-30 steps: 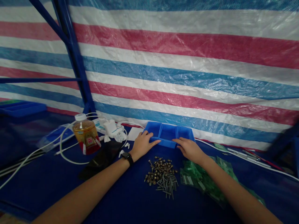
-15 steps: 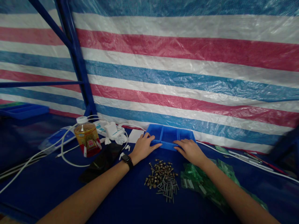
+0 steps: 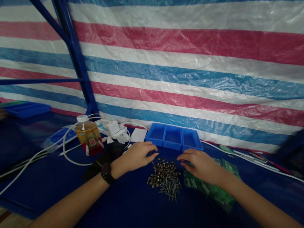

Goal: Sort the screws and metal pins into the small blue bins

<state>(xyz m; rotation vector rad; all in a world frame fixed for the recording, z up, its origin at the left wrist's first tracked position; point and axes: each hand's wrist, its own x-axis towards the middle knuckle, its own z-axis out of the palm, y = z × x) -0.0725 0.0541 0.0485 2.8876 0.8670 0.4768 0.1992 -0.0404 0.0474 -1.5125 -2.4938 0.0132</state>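
Observation:
A pile of small brass-coloured screws (image 3: 163, 171) mixed with grey nails (image 3: 171, 187) lies on the dark blue tabletop (image 3: 133, 202). My left hand (image 3: 139, 155) hovers at the pile's upper left, fingers apart and holding nothing. On the other side, my right hand (image 3: 198, 163) is held with bent, parted fingers and nothing in it. Green-tinted plastic bags (image 3: 213, 193) lie beneath and beside that hand. Behind both hands stands a blue tray (image 3: 173, 146) with three compartments, which neither hand touches.
Left of my left arm are a bottle of amber drink (image 3: 89, 136), a dark pouch (image 3: 97, 167), white chargers (image 3: 114, 129) and loose cables. Pens or slim tools (image 3: 258, 161) lie at the right back. Another blue tray (image 3: 30, 109) stands far left. Striped sheeting (image 3: 190, 76) closes off the back.
Both my hands have let go of the blue tray's front edge and drawn back toward the pile. The view has tilted slightly down.

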